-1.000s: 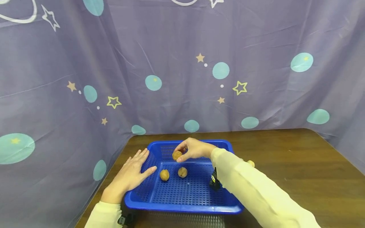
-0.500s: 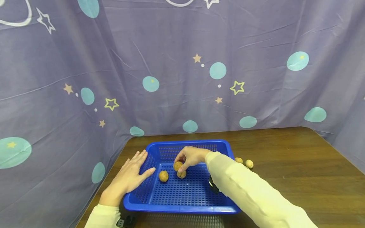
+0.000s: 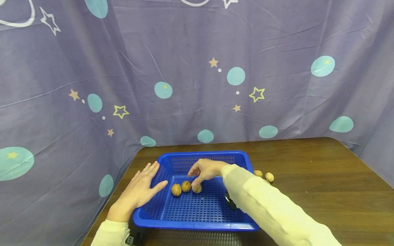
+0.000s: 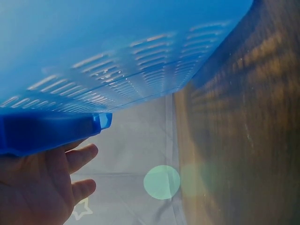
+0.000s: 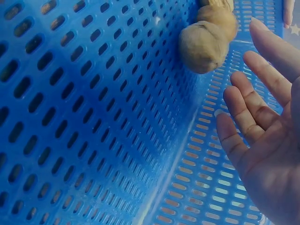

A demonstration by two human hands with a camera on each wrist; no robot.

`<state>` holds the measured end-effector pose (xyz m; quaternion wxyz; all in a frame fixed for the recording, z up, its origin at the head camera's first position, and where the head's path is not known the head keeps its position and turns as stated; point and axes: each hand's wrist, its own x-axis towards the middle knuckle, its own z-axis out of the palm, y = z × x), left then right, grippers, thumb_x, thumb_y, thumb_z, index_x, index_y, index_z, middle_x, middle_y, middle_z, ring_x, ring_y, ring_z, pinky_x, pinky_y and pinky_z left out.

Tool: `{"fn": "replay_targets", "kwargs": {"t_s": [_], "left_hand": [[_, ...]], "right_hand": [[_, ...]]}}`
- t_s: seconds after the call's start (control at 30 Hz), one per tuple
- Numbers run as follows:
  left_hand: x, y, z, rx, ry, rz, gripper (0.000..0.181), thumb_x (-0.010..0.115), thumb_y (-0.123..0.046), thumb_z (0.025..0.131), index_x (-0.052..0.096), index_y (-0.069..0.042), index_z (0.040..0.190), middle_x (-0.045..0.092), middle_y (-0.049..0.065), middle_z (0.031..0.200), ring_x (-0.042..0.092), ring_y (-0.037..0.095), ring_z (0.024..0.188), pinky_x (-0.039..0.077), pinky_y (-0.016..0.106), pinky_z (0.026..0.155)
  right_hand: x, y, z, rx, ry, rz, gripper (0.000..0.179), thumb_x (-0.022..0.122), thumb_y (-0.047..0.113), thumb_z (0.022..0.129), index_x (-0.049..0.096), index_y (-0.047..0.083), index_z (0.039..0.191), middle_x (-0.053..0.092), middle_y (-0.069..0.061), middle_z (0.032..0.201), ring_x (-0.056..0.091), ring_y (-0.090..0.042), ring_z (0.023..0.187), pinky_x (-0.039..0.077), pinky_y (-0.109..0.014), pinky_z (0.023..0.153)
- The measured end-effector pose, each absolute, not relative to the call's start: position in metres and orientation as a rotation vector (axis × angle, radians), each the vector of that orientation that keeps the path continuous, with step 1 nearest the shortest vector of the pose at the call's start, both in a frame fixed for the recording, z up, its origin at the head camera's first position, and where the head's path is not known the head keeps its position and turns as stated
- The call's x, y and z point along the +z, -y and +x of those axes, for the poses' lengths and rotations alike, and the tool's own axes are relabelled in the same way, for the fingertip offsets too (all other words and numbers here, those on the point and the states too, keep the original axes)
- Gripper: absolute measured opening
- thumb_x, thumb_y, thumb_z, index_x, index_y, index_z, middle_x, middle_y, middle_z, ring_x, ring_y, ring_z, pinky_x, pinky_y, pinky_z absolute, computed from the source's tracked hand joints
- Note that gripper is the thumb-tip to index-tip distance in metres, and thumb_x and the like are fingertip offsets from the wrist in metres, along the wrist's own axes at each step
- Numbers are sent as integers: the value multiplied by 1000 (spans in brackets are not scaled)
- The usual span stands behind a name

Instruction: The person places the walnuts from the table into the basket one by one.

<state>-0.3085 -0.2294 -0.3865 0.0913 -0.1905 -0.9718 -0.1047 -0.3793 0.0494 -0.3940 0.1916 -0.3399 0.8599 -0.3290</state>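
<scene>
Three walnuts sit in a row on the floor of a blue plastic basket (image 3: 212,225): a left walnut (image 3: 176,190), a middle walnut (image 3: 186,186) and a right walnut (image 3: 197,188). My right hand (image 3: 207,169) hovers inside the basket just over the middle and right ones, its fingers relaxed and holding nothing. In the right wrist view the nearest walnut (image 5: 204,47) lies apart from the fingertips (image 5: 225,123). My left hand (image 3: 138,188) rests with straight fingers on the basket's left rim, and the left wrist view shows its fingers (image 4: 82,157) under that rim's edge.
Right of the basket, partly behind the right sleeve (image 3: 271,205), lie more walnuts, among them a pale walnut (image 3: 269,177) and another walnut (image 3: 258,173). A brown wooden table (image 3: 323,177) carries everything. Behind it hangs a purple patterned curtain (image 3: 191,112).
My right hand came down into the basket with a walnut and let it go between the other two. The fingers have loosened. My left hand stays on the rim.
</scene>
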Motion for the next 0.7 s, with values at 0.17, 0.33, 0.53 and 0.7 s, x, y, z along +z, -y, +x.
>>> {"fn": "replay_targets", "kwargs": {"t_s": [0.17,0.33,0.53,0.7], "left_hand": [[-386,229,-308,-316,2889,-565,80,50,-58,93,34,-3,148,29,12,155,20,35,144,17,61,111],[-387,230,-309,-314,2894,-568,84,44,-65,92,34,-3,148,29,12,155,20,35,144,17,61,111],[-389,230,-309,-306,2892,-572,88,40,-70,91,35,-3,148,29,11,155,20,34,144,18,60,111],[-387,231,-309,-306,2888,-563,84,45,-65,92,35,-4,149,28,10,156,20,34,144,18,60,112]], "right_hand": [[-391,-51,-379,-929,-2426,-948,42,80,27,79,70,11,117,68,-3,113,60,-22,108,48,-31,91],[-386,-53,-379,-1012,-2422,-919,40,78,32,81,70,16,117,67,-1,115,59,-20,111,48,-32,93],[-364,-61,-379,-1215,-2380,-892,36,75,35,84,69,21,116,66,-2,115,59,-12,104,49,-33,92],[-324,-78,-372,-1336,-2344,-903,38,75,35,85,67,19,119,65,1,116,58,-15,109,48,-35,94]]}}
